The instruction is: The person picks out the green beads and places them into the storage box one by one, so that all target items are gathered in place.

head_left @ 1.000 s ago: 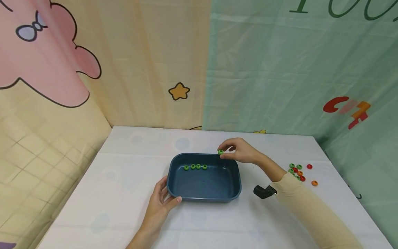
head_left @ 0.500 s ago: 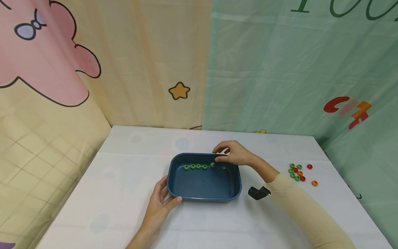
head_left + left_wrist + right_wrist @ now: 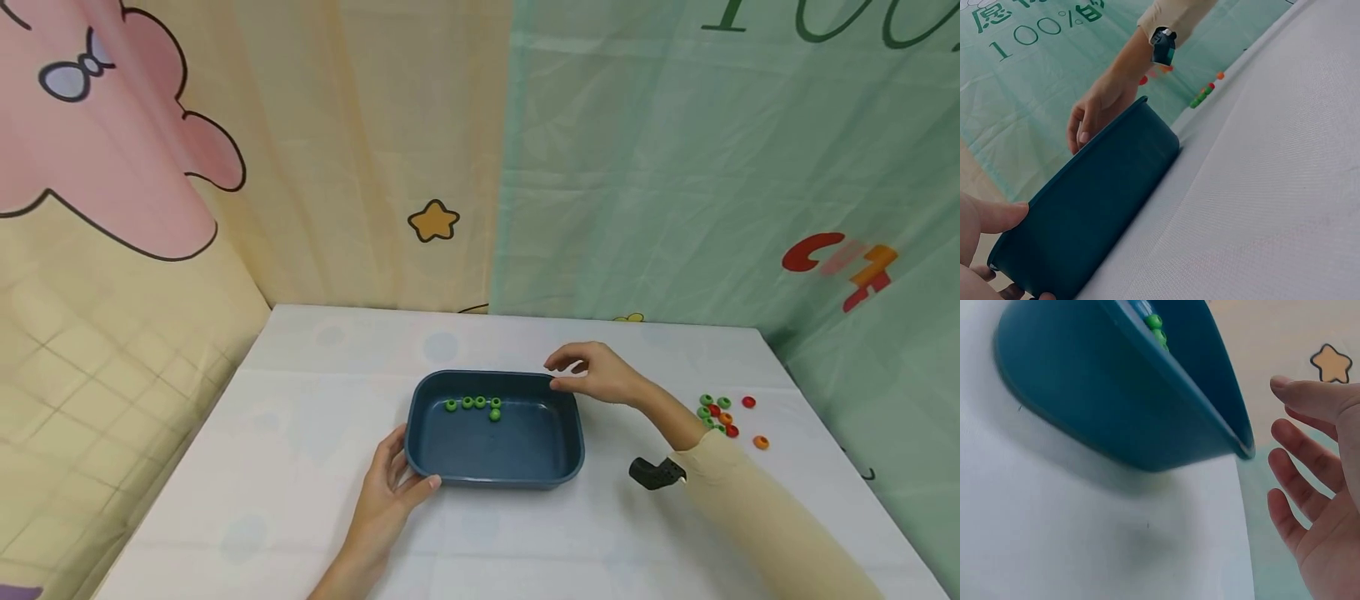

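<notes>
While gripping the near left corner of a dark blue rectangular plastic tray (image 3: pixel 495 454) with the left hand (image 3: pixel 382 492), pressing the thumb against the rim and bending the other fingers around the outer wall, toward the bottom. Holding nothing with the right hand (image 3: pixel 600 375), just beside the far right corner of the tray, with fingers a little bent, spread from each other and well parted from the thumb; not touching the tray, as seen from the right wrist.

Containing, inside the tray, five small round green beads (image 3: pixel 480 402): four in a line near the far wall, one just in front of the rightmost. Showing, to the right on the white cloth-covered counter (image 3: pixel 285 450), a loose group of green, red and orange beads (image 3: pixel 725 418), near the beige sleeve (image 3: pixel 772 517) of the right arm.
</notes>
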The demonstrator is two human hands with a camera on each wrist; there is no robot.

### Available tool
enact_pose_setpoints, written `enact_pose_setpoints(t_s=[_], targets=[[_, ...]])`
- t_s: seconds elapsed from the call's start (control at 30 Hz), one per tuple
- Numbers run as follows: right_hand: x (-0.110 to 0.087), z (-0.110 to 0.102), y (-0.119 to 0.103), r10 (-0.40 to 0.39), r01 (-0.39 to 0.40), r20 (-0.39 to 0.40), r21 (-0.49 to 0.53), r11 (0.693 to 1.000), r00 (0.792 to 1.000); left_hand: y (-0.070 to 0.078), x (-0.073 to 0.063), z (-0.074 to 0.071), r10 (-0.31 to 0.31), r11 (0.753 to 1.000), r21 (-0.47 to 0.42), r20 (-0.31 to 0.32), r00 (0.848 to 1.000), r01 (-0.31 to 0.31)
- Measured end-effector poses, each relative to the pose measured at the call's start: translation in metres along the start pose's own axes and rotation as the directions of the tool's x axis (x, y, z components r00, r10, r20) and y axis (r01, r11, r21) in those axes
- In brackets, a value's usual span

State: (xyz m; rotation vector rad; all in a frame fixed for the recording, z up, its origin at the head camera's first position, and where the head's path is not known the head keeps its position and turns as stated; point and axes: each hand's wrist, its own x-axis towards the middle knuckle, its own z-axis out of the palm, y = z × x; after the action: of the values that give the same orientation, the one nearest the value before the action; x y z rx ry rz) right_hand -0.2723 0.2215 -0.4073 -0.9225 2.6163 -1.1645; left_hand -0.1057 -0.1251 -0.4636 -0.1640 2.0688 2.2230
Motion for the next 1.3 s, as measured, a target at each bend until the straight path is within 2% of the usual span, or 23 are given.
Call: enact_pose_setpoints(t_s=[0.37, 0.67, 0.83, 1.07, 1.3], targets=[[-0.038, -0.023, 0.023, 0.054, -0.056, -0.086, -0.024, 0.998, 0.995, -0.001, -0.001, 0.0, 0.006, 1.0, -0.003, 0.004, 1.0, -0.006], [-0.065, -0.043, 0.032, 0.142, -0.147, -0.137, -0.029, 0.989, 0.98, -0.001, 0.0, 0.002, 0.032, 0.999, -0.022, 0.021, 0.999, -0.031], [-0.079, -0.052, 0.036, 0.157, -0.165, -0.161, -0.038, 0.986, 0.974, -0.003, -0.001, 0.001, 0.022, 1.0, -0.015, 0.009, 1.0, -0.022], [-0.1, -0.068, 0.045, 0.207, -0.225, -0.219, -0.056, 0.973, 0.953, -0.003, 0.0, -0.001, 0.028, 1.0, -0.012, 0.001, 1.0, -0.028], [-0.125, -0.079, 0.055, 0.279, -0.302, -0.238, -0.065, 0.951, 0.93, -0.004, -0.001, -0.001, 0.025, 1.0, -0.011, 0.002, 1.0, -0.025]])
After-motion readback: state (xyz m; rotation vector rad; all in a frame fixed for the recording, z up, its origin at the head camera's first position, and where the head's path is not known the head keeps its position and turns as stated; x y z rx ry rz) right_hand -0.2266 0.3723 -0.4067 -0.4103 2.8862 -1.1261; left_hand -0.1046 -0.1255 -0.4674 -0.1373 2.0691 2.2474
